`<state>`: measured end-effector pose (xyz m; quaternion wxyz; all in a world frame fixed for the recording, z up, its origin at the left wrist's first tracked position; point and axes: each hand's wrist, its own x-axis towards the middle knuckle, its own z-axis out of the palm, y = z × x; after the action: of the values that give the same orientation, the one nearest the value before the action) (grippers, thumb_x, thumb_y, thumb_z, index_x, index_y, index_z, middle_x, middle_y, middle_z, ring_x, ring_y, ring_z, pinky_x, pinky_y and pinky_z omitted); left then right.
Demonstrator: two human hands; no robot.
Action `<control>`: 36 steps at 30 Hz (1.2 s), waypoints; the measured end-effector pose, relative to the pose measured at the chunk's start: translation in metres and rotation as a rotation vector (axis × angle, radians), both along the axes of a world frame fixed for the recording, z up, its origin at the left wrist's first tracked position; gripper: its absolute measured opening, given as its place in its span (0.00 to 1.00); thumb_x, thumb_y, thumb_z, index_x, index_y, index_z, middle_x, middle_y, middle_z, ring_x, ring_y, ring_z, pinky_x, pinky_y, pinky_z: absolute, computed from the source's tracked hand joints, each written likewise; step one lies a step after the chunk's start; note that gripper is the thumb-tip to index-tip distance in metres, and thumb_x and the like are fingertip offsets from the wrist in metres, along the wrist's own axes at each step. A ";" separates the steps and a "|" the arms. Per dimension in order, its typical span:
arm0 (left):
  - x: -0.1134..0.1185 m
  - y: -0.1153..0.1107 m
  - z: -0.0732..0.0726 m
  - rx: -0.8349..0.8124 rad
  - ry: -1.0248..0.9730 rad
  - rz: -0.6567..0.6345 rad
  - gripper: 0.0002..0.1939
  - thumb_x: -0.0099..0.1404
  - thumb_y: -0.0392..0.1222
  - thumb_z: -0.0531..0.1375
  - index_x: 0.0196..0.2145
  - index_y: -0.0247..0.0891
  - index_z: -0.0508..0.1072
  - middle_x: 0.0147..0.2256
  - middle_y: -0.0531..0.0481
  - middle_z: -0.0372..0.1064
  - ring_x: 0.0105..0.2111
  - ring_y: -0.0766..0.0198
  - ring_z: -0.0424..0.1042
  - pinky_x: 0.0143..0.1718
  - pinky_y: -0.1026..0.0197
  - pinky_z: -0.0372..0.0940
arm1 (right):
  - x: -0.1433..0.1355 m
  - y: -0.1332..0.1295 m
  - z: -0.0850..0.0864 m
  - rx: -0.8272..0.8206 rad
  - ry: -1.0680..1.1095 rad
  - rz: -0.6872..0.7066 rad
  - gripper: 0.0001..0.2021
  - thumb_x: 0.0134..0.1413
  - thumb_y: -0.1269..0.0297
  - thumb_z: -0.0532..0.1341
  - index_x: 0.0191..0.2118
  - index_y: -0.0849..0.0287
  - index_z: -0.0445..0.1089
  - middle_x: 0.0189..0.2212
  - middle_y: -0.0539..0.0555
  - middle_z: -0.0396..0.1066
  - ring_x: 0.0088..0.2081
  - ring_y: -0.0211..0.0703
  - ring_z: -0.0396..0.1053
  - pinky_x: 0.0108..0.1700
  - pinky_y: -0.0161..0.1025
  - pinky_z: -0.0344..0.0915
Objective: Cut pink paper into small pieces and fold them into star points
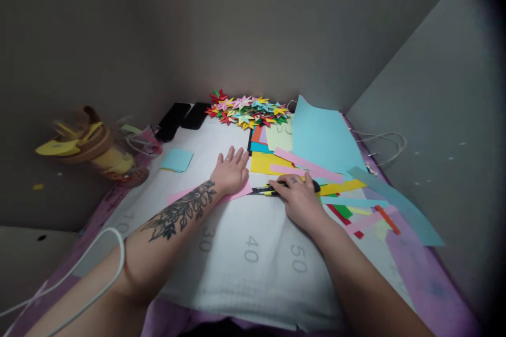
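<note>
My left hand (232,172) lies with fingers spread, resting partly on a pink sheet of paper (243,191) on the white mat (237,284). To its right, my right hand (301,197) is bent over a black and yellow utility knife (264,190). The knife lies low over the mat, its narrow end pointing left to the pink paper's edge. My fingers cover its middle, and its black rear end shows past them. Yellow paper (263,162) and pink paper strips (316,165) lie just beyond my right hand.
Folded paper stars (247,110) are heaped at the back. A large light blue sheet (328,137) and loose colored strips (367,210) cover the right side. Blue squares (177,160), dark phones (195,116) and a pot-like holder (100,147) stand left. A white cable (122,253) crosses my left forearm.
</note>
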<state>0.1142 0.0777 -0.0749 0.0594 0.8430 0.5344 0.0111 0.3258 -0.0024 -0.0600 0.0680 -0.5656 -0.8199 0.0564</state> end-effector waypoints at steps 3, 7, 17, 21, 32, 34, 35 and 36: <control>0.000 0.000 0.000 0.000 0.001 -0.002 0.30 0.69 0.47 0.41 0.66 0.38 0.46 0.67 0.45 0.40 0.66 0.45 0.37 0.61 0.35 0.42 | -0.004 0.000 0.000 -0.001 -0.002 0.002 0.31 0.47 0.83 0.50 0.55 0.49 0.68 0.48 0.58 0.68 0.52 0.51 0.60 0.60 0.64 0.37; 0.000 0.002 -0.001 -0.006 0.005 0.001 0.30 0.69 0.47 0.41 0.67 0.38 0.46 0.67 0.45 0.40 0.66 0.45 0.37 0.61 0.35 0.43 | -0.007 0.000 0.002 -0.003 -0.013 0.010 0.31 0.47 0.83 0.50 0.55 0.51 0.68 0.49 0.58 0.68 0.52 0.51 0.60 0.60 0.63 0.39; 0.000 0.001 -0.001 0.002 -0.013 0.005 0.30 0.69 0.46 0.41 0.66 0.37 0.48 0.67 0.45 0.42 0.66 0.46 0.40 0.61 0.35 0.43 | 0.000 -0.004 0.005 -0.046 -0.018 0.032 0.30 0.48 0.83 0.49 0.55 0.52 0.68 0.50 0.59 0.67 0.53 0.52 0.60 0.59 0.62 0.39; -0.002 -0.006 0.011 0.062 -0.112 0.022 0.26 0.69 0.42 0.43 0.62 0.36 0.57 0.65 0.44 0.50 0.65 0.50 0.45 0.62 0.40 0.45 | -0.001 -0.004 0.006 -0.057 -0.002 0.027 0.31 0.47 0.83 0.50 0.54 0.52 0.68 0.50 0.59 0.68 0.52 0.50 0.61 0.59 0.60 0.39; -0.088 -0.083 0.048 -0.158 -0.035 -0.034 0.36 0.58 0.58 0.59 0.62 0.46 0.57 0.63 0.41 0.51 0.61 0.45 0.52 0.57 0.44 0.53 | 0.000 0.000 0.005 -0.099 0.032 0.010 0.33 0.45 0.85 0.49 0.55 0.52 0.67 0.50 0.58 0.67 0.53 0.50 0.59 0.61 0.61 0.37; -0.091 -0.090 0.043 -0.130 -0.031 0.029 0.33 0.60 0.56 0.57 0.61 0.45 0.58 0.61 0.42 0.54 0.59 0.47 0.55 0.54 0.45 0.56 | 0.001 0.002 0.002 -0.087 0.053 0.017 0.32 0.46 0.84 0.49 0.55 0.51 0.67 0.50 0.58 0.67 0.53 0.50 0.59 0.61 0.62 0.36; -0.090 -0.093 0.041 -0.114 -0.027 0.061 0.31 0.61 0.56 0.56 0.60 0.45 0.59 0.60 0.42 0.56 0.58 0.47 0.57 0.53 0.46 0.58 | 0.001 0.003 0.001 -0.073 0.063 0.019 0.32 0.47 0.84 0.49 0.55 0.50 0.67 0.50 0.57 0.67 0.53 0.50 0.59 0.61 0.63 0.36; -0.087 -0.095 0.040 -0.100 -0.022 0.094 0.29 0.62 0.55 0.55 0.59 0.44 0.61 0.59 0.42 0.58 0.57 0.48 0.58 0.52 0.46 0.59 | 0.001 0.005 -0.001 -0.056 0.070 0.021 0.32 0.47 0.84 0.49 0.55 0.50 0.67 0.50 0.57 0.67 0.54 0.50 0.59 0.61 0.63 0.36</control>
<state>0.0273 -0.0175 -0.0351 0.1068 0.8127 0.5728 -0.0036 0.3273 0.0023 -0.0610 0.0804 -0.5562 -0.8211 0.0997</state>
